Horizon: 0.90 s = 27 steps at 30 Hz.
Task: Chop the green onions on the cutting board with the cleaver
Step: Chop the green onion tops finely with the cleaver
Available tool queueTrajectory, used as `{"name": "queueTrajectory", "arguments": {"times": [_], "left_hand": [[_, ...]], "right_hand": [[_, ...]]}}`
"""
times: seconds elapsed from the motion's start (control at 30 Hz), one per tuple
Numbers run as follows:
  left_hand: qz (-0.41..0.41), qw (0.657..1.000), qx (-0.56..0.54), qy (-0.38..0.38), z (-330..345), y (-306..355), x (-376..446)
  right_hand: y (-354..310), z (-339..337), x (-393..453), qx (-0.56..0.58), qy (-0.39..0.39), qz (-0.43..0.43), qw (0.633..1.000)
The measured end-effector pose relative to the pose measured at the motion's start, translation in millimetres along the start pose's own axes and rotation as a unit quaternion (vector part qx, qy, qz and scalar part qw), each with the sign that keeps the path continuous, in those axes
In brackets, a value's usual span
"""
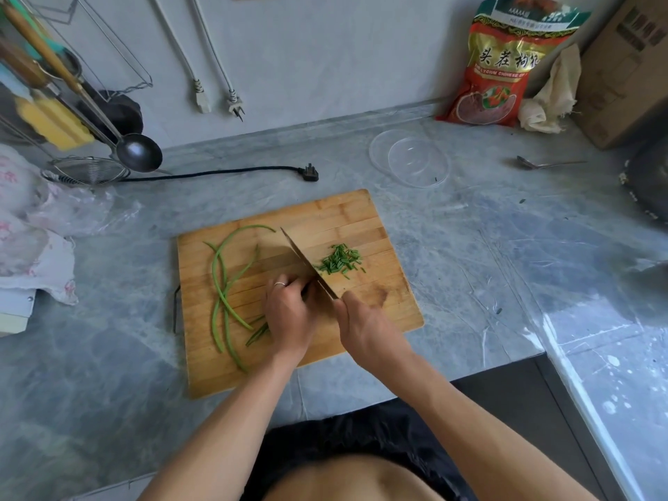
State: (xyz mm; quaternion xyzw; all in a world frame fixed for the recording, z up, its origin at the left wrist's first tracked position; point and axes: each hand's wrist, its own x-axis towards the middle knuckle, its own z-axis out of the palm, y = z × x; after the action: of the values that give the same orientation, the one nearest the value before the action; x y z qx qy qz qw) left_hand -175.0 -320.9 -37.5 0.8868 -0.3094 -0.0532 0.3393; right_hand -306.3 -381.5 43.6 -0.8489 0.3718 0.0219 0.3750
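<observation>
A wooden cutting board (343,218) lies on the grey counter. Long green onion stalks (220,283) curve across its left half. A small heap of chopped green onion pieces (339,262) sits right of the cleaver blade (302,260), which stands edge-down on the board. My right hand (365,330) grips the cleaver's handle, which is hidden inside the fist. My left hand (289,312), a ring on one finger, has its fingers curled on a bunch of green onions (257,333) right beside the blade; the bunch's ends stick out below the hand.
A clear plastic bowl (410,160) stands behind the board. A black plug and cord (307,172) lie at the back left, near a ladle (139,151) and strainer (86,171). Plastic bags (32,226) are at the left, a red packet (502,66), a cardboard box (629,74) and a spoon (542,163) at the right.
</observation>
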Motion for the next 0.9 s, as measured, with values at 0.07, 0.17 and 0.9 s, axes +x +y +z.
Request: {"name": "queueTrajectory", "arguments": {"times": [0.07, 0.17, 0.9], "left_hand": [[0.008, 1.0, 0.001, 0.005, 1.0, -0.8, 1.3], [0.019, 1.0, -0.007, 0.002, 2.5, -3.3, 1.0], [0.072, 0.997, 0.006, -0.008, -7.0, -10.1, 1.7]], "right_hand": [[2.3, -1.3, -3.8, 0.014, 0.006, 0.011, 1.0], [0.7, -2.5, -0.8, 0.05, 0.025, 0.03, 0.998], [13.8, -12.0, -27.3, 0.108, 0.056, 0.021, 0.992]]}}
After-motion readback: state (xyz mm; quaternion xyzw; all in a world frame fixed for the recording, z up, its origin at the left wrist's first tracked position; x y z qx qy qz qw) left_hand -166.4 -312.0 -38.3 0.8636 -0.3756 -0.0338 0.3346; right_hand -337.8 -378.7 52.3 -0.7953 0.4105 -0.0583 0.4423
